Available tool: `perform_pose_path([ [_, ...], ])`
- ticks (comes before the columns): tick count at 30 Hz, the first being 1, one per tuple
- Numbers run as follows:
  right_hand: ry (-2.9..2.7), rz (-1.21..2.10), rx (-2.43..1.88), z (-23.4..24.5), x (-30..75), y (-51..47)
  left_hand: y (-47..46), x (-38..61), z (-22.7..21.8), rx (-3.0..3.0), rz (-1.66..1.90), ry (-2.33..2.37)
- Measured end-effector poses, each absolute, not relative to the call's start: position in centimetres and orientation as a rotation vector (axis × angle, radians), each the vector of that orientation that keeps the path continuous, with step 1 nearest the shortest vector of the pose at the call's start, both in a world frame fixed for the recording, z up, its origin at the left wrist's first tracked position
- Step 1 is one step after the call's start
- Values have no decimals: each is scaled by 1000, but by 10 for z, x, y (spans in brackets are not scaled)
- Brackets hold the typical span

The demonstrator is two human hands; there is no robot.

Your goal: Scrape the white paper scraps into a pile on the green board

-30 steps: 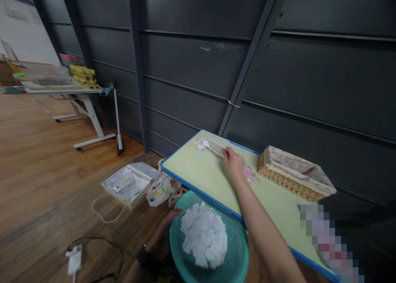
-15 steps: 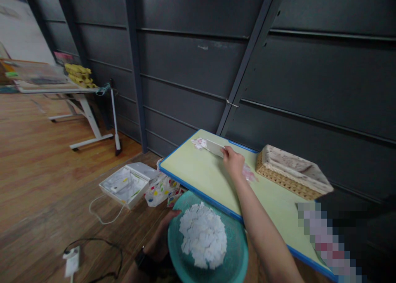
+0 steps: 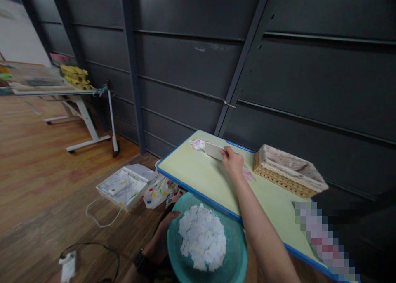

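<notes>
My right hand reaches over the pale green table and grips a flat white card. The card's far edge touches a small heap of paper scraps near the table's far corner. More pinkish scraps lie just right of that hand. My left hand holds the rim of a teal basin below the table's blue front edge. A mound of torn white paper pieces fills the basin.
A wicker basket with a cloth liner stands on the table at the right. On the wooden floor lie an open white box, a spotted plastic bag and a cable with a plug. Another white table stands far left.
The view has drifted slightly, so everything sits a little further left. My right hand keeps the card at the scrap heap; my left hand still holds the basin.
</notes>
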State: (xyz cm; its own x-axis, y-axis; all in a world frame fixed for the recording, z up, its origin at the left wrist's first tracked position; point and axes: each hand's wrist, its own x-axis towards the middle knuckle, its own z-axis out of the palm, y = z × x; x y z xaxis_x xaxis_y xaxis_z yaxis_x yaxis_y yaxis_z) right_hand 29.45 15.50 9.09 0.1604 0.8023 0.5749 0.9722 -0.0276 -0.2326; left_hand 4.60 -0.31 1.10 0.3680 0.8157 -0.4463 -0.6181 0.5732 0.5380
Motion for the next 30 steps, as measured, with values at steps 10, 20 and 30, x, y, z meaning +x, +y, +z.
perform_pose_path([
  [10,-1666,-353,-1868,92,295,156,-8,44,12,372,889,796],
  [20,-1617,-356,-1830,93,299,155,-12,46,20,398,927,815],
  [30,-1611,-266,-1814,97,300,154,-8,42,18,375,888,828],
])
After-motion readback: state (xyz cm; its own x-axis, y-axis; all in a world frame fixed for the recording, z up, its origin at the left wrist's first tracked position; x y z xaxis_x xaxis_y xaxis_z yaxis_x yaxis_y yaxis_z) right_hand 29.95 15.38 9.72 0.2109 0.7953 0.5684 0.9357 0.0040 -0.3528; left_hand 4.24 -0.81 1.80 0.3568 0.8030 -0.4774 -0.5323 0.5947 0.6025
